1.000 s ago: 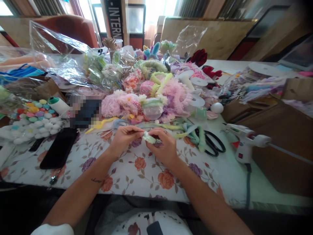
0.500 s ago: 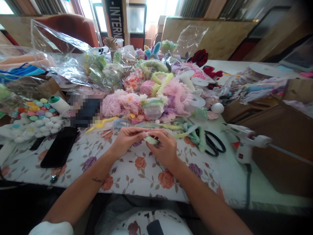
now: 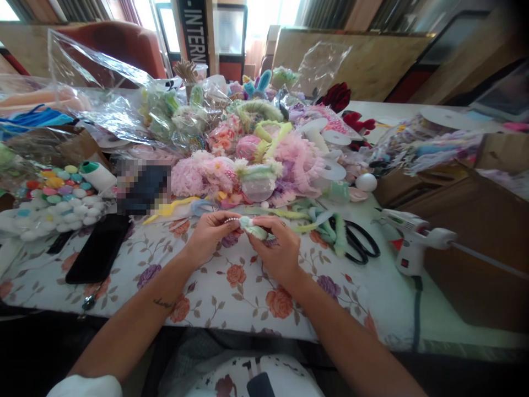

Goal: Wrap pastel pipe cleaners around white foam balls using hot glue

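Observation:
My left hand (image 3: 206, 234) pinches a short string of white beads (image 3: 232, 220) between thumb and fingers. A pale green fuzzy piece (image 3: 257, 231) sits in the fingers of my right hand (image 3: 279, 242). The bead string runs up to the rounded whitish-green end of that piece; whether the two are joined I cannot tell. Both hands are just above the floral cloth (image 3: 215, 300). To the right of my right hand, pale green and yellow fuzzy strips (image 3: 320, 218) lie partly over black-handled scissors (image 3: 363, 242).
A white glue gun (image 3: 413, 240) stands at the right beside a brown cardboard box (image 3: 475, 248). Dark phones (image 3: 99, 248) and bags of white pompoms (image 3: 78, 212) lie at the left. Behind my hands rises a heap of pink fuzzy trim (image 3: 198, 176), with ribbon spools (image 3: 336, 138).
My left hand has drawn slightly left from my right hand. The white bead string and the green piece's rounded end now show between them.

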A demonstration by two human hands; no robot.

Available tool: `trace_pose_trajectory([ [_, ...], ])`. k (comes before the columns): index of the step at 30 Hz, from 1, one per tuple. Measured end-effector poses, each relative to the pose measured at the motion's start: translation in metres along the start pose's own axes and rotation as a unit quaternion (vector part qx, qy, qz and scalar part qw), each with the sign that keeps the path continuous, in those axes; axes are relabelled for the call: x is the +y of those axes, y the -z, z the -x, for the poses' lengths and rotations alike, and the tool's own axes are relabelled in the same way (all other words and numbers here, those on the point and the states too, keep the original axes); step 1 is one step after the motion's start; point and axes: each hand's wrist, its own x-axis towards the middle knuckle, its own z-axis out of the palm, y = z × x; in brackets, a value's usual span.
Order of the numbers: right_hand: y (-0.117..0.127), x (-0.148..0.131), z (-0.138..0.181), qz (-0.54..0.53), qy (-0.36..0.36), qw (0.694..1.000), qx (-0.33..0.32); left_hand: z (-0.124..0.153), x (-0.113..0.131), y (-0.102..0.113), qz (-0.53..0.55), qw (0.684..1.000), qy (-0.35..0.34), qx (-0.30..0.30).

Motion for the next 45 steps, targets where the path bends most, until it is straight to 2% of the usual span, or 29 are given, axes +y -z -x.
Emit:
trace_pose_trajectory([
  [4, -0.001, -0.001, -0.001, -0.008, -0.022, 1.0, 0.001, 0.001, 0.004, 0.0, 0.03, 0.997, -0.03, -0.057],
  [7, -0.003, 0.0, 0.0, -0.002, 0.018, 1.0, -0.016, 0.003, 0.004, 0.0, -0.002, 0.995, -0.024, -0.101],
  [11, -0.005, 0.002, 0.001, 0.017, 0.055, 0.998, -0.011, 0.003, -0.001, 0.0, -0.023, 0.997, 0.0, -0.073],
  [17, -0.003, 0.001, 0.0, 0.017, 0.004, 1.0, 0.003, -0.001, -0.006, 0.003, 0.014, 0.999, 0.006, -0.038],
  [22, -0.005, -0.001, 0.001, -0.03, -0.029, 0.999, 0.002, -0.002, -0.005, 0.0, 0.047, 0.998, 0.042, 0.016],
  [25, -0.006, -0.001, 0.003, -0.049, -0.053, 0.997, 0.007, -0.001, -0.003, -0.002, 0.067, 0.996, 0.049, 0.022],
  [29, -0.007, 0.0, 0.004, -0.047, -0.051, 0.998, -0.002, 0.001, -0.001, -0.003, 0.06, 0.998, 0.02, 0.015],
  [34, -0.008, 0.002, 0.004, -0.023, -0.051, 0.998, -0.007, 0.002, -0.003, -0.002, -0.013, 0.999, -0.041, 0.005],
  [39, -0.008, 0.004, 0.005, 0.006, 0.0, 1.0, -0.019, 0.0, -0.006, -0.002, -0.006, 0.999, -0.035, 0.0],
  [42, -0.006, 0.005, 0.005, 0.02, 0.025, 0.999, -0.033, 0.001, -0.003, -0.003, -0.027, 0.998, -0.05, 0.021],
  [45, -0.005, 0.006, 0.004, 0.054, 0.055, 0.996, -0.037, 0.002, 0.002, -0.004, -0.099, 0.989, -0.094, 0.053],
])
